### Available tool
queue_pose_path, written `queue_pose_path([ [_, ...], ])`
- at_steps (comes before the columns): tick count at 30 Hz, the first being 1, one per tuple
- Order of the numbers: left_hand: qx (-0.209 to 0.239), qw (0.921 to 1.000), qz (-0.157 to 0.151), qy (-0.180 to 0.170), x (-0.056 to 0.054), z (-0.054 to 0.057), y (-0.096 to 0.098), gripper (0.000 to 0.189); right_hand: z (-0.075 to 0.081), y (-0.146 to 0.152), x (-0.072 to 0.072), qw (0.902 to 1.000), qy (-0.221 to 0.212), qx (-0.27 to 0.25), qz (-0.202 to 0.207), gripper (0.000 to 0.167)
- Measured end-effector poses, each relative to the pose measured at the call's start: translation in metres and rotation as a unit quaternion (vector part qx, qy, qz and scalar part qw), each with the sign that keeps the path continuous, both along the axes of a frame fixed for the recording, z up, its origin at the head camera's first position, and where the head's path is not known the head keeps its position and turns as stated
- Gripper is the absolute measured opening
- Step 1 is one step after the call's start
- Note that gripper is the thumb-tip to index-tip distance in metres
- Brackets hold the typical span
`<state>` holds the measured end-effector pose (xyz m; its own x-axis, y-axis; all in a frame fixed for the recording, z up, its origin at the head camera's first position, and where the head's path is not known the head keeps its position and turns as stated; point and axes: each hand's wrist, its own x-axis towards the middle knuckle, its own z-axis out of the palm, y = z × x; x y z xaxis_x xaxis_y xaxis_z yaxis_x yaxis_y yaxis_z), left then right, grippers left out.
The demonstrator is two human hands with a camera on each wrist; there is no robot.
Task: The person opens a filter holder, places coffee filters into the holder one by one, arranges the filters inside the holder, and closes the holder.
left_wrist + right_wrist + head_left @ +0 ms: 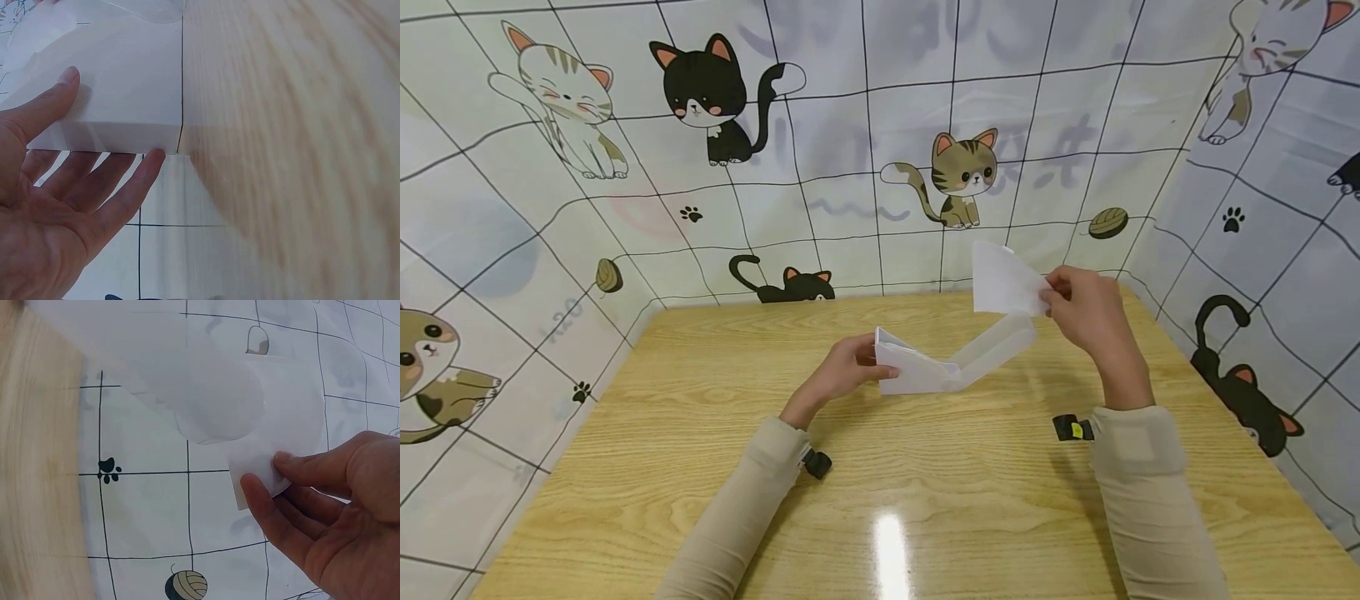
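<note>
A flat white box (913, 371) stands on its edge close over the table, gripped at its left end by my left hand (842, 367). In the left wrist view the thumb lies across the box's broad face (131, 75) and the fingers reach round its edge. A translucent lid (996, 350) slants up to the right from the box's right end. Up and to the right, my right hand (1086, 308) pinches the corner of a thin white sheet (1007, 283) between thumb and fingers. The right wrist view has the lid's rounded end (219, 412) overlapping the sheet (297, 394).
Beneath both hands lies a wood-grain table (925, 467) with a bright reflection near its front. A white cloth wall (850, 183) with grid lines and cartoon cats encloses the back and sides. Small dark cameras (817, 463) sit at both cuffs.
</note>
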<state>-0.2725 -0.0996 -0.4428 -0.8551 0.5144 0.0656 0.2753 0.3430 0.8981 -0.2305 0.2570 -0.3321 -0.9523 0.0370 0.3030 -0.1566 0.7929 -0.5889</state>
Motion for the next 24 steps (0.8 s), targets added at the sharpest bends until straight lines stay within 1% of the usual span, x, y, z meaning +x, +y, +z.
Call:
queue_pose_path([
  [7, 0.000, 1.0000, -0.003, 0.002, -0.001, -0.002, -0.001, 0.038, 0.006, -0.002, 0.004, 0.9997, 0.024, 0.003, -0.005, 0.021],
  [12, -0.001, 1.0000, -0.005, 0.005, -0.002, -0.002, -0.001, 0.039, 0.009, -0.004, 0.006, 0.9994, 0.034, 0.004, -0.006, 0.021],
  [19, -0.004, 1.0000, -0.004, 0.008, -0.002, -0.001, -0.001, 0.039, 0.010, -0.009, 0.007, 0.9995, 0.031, 0.003, -0.002, 0.021],
  [24, 0.000, 1.0000, -0.005, 0.008, -0.002, -0.001, -0.001, 0.039, 0.011, -0.014, 0.008, 0.9994, 0.031, 0.014, 0.006, 0.022],
])
